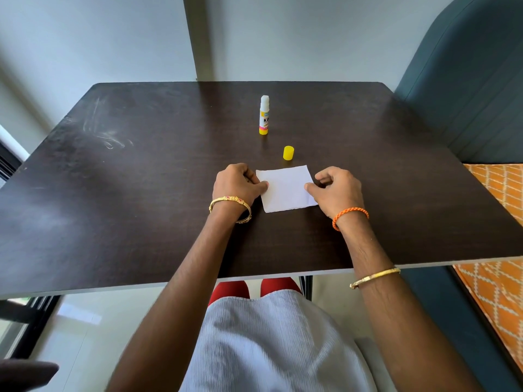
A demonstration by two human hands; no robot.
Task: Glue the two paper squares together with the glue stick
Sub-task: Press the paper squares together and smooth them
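Note:
A white paper square (285, 189) lies flat on the dark table (141, 179); only one sheet shows, so I cannot tell whether a second lies beneath it. My left hand (237, 181) rests at its left edge with the thumb pressing on the paper. My right hand (336, 190) presses its right edge with the thumb, fingers curled. The glue stick (264, 115) stands upright and uncapped behind the paper, its white glue exposed. Its yellow cap (288, 153) stands between the stick and the paper.
The table's near edge (254, 274) runs above my lap. A dark teal padded seat (464, 89) and an orange patterned cushion (498, 193) lie to the right. A grey wall post (195, 38) rises behind the table.

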